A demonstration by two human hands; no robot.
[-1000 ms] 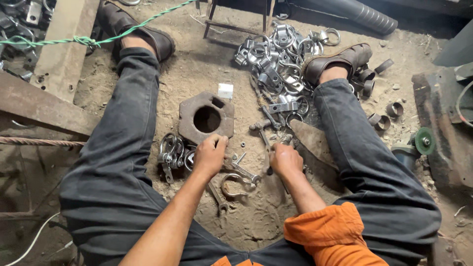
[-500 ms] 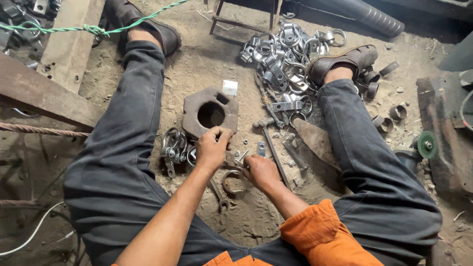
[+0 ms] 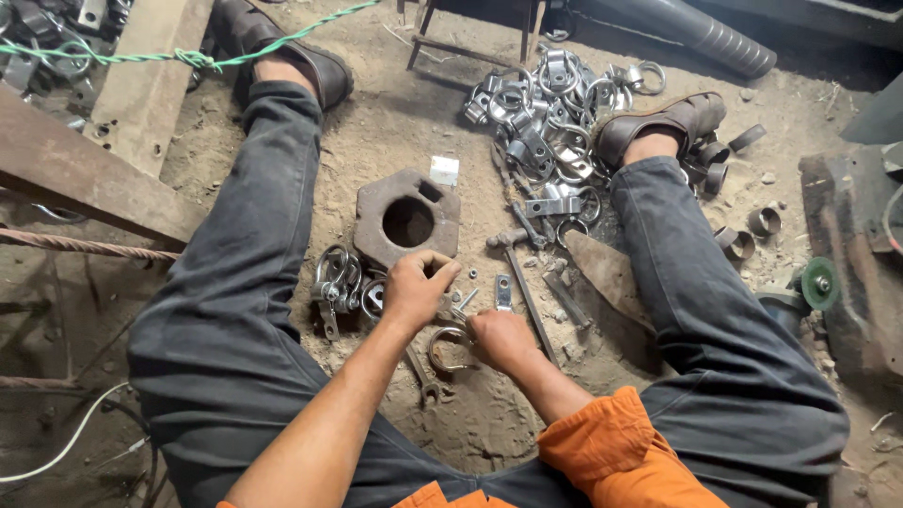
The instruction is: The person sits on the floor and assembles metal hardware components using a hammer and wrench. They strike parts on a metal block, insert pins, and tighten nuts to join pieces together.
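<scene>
I sit on a sandy floor with my legs spread. My left hand (image 3: 417, 290) rests just in front of a heavy rusty block with a round hole (image 3: 376, 202), thumb and fingers pinched on a small metal part that I cannot make out. My right hand (image 3: 501, 340) is closed against a U-shaped metal clamp (image 3: 442, 350) lying on the sand between my knees. A wrench (image 3: 420, 377) lies just below the clamp. A loose bolt (image 3: 467, 299) and a flat slotted metal strip (image 3: 502, 291) lie between the hands and a hammer (image 3: 523, 278).
A large pile of shiny clamps (image 3: 548, 102) lies by my right foot, and a smaller bunch (image 3: 337, 278) by my left thigh. Short pipe rings (image 3: 764, 221) and a grinder with a green disc (image 3: 818, 283) sit at the right. Rusty beams (image 3: 75, 169) and a green rope (image 3: 188, 55) cross the left.
My right hand has moved left and toward me, from beside the hammer to the U-shaped clamp. My left hand has stayed by the block, shifting only slightly.
</scene>
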